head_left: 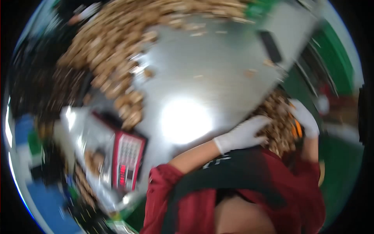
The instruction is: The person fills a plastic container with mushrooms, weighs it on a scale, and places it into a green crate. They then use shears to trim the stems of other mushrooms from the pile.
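Observation:
My left hand (246, 134), in a white glove, reaches over the near right edge of the metal table. Its fingers are apart at the side of a heap of small brown pieces (278, 132), which look like dried mushrooms or stems. No held thing shows in it. On the heap's other side, my right hand (306, 119), also white-gloved, is closed around orange-handled scissors (297, 128). Blur and the glove hide the blades. What contains the heap is largely hidden.
Brown mushroom-like pieces (113, 50) cover the far left of the metal table (218, 74). A black phone-like object (270, 46) lies at the far right. A red-framed scale (128, 160) with a clear plastic bag (91, 136) is at left. Another person's gloved hand (89, 11) shows upper left.

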`<state>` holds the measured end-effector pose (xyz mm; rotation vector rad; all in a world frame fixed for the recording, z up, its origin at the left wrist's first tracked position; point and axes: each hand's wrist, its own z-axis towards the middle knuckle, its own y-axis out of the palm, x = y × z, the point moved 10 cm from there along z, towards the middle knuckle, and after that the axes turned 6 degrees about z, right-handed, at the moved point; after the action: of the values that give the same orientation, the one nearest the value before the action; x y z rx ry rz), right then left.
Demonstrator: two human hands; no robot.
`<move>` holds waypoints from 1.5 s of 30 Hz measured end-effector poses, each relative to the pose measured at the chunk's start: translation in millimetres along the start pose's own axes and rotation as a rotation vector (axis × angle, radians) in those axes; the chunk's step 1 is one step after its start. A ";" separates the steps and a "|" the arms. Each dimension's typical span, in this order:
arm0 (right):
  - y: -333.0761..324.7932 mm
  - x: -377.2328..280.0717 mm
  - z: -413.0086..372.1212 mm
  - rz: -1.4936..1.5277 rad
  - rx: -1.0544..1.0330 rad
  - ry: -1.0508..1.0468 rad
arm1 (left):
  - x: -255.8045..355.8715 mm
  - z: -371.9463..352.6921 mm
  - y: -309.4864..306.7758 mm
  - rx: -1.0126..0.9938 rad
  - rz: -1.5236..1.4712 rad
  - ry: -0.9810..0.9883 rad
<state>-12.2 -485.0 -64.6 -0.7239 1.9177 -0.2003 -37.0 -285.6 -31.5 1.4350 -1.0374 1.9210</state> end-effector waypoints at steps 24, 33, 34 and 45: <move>184.7 -322.6 119.3 -0.386 -0.248 -0.516 | 218.3 -494.1 -254.3 1.570 1.359 -0.816; 373.7 -481.0 210.9 -0.531 -0.180 -1.055 | 166.0 -500.0 -270.9 1.468 1.197 -1.055; 392.1 -488.3 217.1 -0.527 -0.194 -1.061 | 165.9 -498.0 -270.3 1.468 1.195 -1.059; 358.9 -429.9 242.9 -0.709 -0.259 -1.024 | 181.3 -473.4 -259.9 1.534 1.371 -1.127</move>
<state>181.7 90.5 -2.6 -1.3396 0.6730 0.0065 -150.9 244.7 142.4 3.6192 -0.9393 3.1673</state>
